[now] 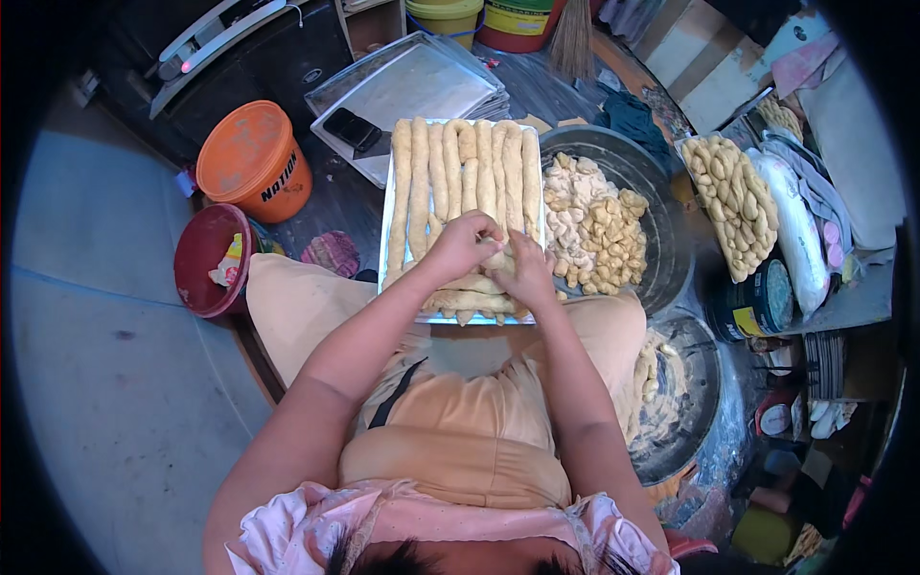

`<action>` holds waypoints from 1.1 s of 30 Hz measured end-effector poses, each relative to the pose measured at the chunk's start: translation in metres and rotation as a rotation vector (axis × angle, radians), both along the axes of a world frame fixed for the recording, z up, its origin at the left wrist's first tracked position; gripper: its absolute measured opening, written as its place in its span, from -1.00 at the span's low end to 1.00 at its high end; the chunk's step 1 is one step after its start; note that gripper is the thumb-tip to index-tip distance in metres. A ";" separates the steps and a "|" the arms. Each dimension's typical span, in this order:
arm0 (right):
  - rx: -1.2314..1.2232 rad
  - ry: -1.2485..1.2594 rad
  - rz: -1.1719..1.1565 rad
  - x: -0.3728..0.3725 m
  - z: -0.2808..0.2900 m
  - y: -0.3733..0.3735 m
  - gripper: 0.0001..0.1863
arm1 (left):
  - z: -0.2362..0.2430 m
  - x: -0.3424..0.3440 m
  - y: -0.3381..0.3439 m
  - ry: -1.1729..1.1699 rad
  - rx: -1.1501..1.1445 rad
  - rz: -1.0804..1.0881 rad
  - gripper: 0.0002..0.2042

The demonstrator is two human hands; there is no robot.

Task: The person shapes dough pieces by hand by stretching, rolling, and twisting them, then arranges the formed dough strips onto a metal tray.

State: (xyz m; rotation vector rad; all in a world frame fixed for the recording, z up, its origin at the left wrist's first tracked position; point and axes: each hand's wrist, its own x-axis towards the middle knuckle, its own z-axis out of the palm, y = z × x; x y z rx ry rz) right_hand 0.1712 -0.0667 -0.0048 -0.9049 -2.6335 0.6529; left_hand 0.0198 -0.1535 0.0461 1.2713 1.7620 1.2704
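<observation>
A metal tray [386, 220] rests at my lap, covered with long dough ropes [419, 182] lying side by side. A few shorter ropes lie crosswise at its near end. Over the near half of the tray, my left hand [467, 245] pinches a piece of dough [499, 259]. My right hand [527, 273] grips the same dough from the right, thumb and fingers drawn together. The hands nearly meet, and the fingers partly hide the dough between them.
Right of the tray stands a wide black basin [671, 225] with heaped dough pieces [609, 240]; a second basin [704, 402] is nearer. An orange lidded bucket [254, 158] and maroon basin [196, 273] stand left. Stacked trays [422, 86] hold a phone [352, 128]. Braided dough [730, 201] sits far right.
</observation>
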 end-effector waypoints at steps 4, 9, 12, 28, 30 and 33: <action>-0.186 0.010 -0.009 -0.001 -0.017 0.012 -0.23 | 0.009 0.006 0.003 0.001 0.050 0.046 -0.87; -0.241 0.283 0.010 0.006 -0.006 0.015 -0.22 | -0.019 -0.023 -0.013 0.097 0.078 0.218 -0.85; -0.133 0.134 -0.005 0.025 -0.009 0.018 -0.19 | -0.047 -0.039 -0.035 0.305 -0.082 0.177 -0.75; -0.321 0.105 0.049 0.022 -0.006 0.016 -0.49 | -0.030 -0.040 -0.131 0.528 -0.537 0.045 -0.36; -0.321 0.306 0.006 0.021 -0.010 0.019 -0.61 | -0.027 -0.042 -0.129 0.477 -0.535 0.029 -0.44; -0.288 0.285 -0.042 0.026 -0.018 0.028 -0.65 | -0.024 -0.037 -0.123 0.479 -0.399 0.142 -0.58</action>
